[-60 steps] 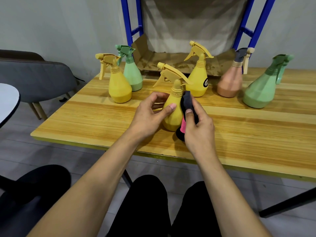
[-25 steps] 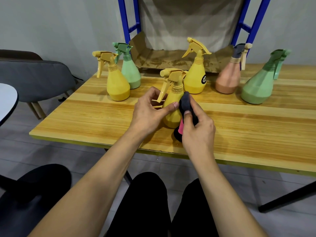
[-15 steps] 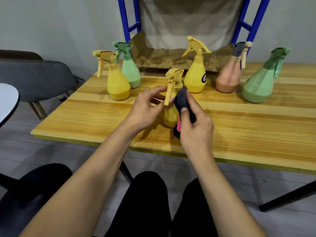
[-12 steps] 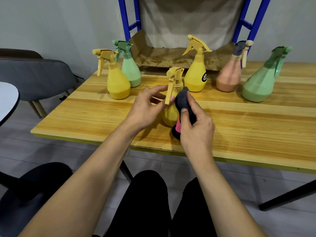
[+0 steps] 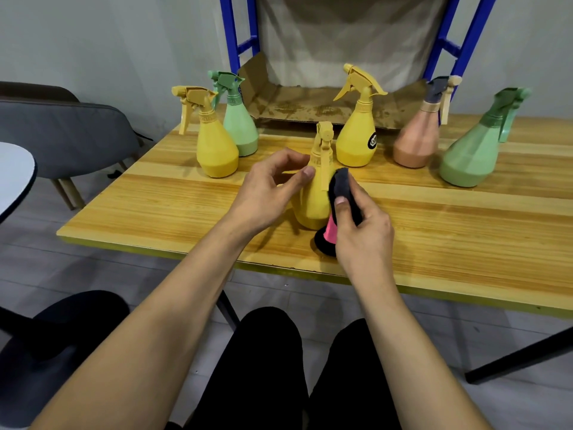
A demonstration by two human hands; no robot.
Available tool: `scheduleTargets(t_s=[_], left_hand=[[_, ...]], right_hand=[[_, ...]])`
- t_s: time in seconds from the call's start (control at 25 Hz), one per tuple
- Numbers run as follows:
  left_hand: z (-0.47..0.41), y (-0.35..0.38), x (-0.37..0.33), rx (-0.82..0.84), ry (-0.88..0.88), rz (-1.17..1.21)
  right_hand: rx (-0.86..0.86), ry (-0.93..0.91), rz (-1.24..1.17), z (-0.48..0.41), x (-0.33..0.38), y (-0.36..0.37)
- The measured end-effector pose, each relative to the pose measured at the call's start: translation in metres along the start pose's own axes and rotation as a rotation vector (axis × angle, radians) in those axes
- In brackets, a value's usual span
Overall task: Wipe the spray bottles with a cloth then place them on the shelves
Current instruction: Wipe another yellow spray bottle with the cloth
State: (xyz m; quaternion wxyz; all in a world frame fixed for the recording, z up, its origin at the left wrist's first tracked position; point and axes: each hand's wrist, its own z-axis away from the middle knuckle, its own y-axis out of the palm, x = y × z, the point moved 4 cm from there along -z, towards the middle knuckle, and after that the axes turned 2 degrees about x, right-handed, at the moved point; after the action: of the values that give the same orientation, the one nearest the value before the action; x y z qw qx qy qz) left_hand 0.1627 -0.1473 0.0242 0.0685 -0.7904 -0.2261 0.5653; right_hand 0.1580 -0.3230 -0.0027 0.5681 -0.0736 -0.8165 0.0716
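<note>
Yellow spray bottle [image 5: 311,200] upright near front edge of table [image 5: 465,237], left hand [image 5: 266,190] pinching its neck, right hand [image 5: 362,234] gripping cloth [image 5: 342,187] against it

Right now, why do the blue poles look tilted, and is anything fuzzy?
Head view: the wide lens likely slants the blue poles; soft light leaves a faint shadow on the table under the left hand; the far-right green bottle looks blurred.

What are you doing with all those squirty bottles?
A person is wiping a yellow bottle that stands on the table. The left hand steadies it near the neck, while the right hand holds a dark cloth against its side. Other bottles wait behind it; none is on the shelf yet.
</note>
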Motion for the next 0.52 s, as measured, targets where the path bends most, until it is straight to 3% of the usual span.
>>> scheduleTargets(t_s=[0.16,0.28,0.36,0.52], left_hand=[[0.000,0.003,-0.008,-0.057,0.094,-0.061],[0.002,0.004,-0.010,-0.080,0.052,-0.122],[0.002,0.003,-0.012,-0.030,0.041,-0.192],[-0.004,0.001,-0.021,0.082,0.075,-0.356]], right_hand=[[-0.017,-0.062,-0.057,0.000,0.008,0.007],[-0.061,0.019,-0.045,0.008,-0.003,0.005],[-0.049,0.035,-0.035,0.007,-0.005,0.003],[-0.017,-0.120,-0.018,0.009,0.008,0.008]])
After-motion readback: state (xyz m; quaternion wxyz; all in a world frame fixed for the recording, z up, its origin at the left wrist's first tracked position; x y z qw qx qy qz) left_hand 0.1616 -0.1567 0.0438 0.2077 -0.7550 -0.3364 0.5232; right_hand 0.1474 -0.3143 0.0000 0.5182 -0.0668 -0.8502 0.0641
